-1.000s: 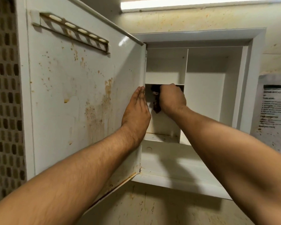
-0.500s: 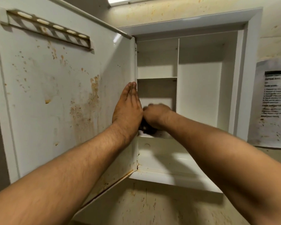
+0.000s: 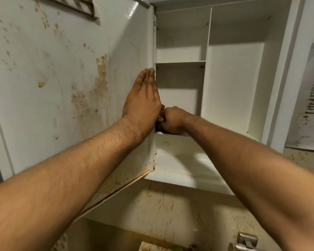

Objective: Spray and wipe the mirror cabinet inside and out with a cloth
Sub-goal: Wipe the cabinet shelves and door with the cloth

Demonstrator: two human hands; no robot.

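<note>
Now right hand (image 3: 172, 120) fisted round dark cloth (image 3: 159, 122), beside left hand (image 3: 143, 100).

Cloth (image 3: 159, 124) mostly hidden behind the right hand (image 3: 172, 120).

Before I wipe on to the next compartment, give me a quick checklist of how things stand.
1. Door held open by flat left hand: ok.
2. Cloth gripped in right hand: ok.
3. Cloth on the low shelf in the left corner: ok.
4. Tall right compartment free of items: ok.
5. Door's inner face clean: not ok, brown stains.
6. Spray bottle within reach: cannot tell.
</note>
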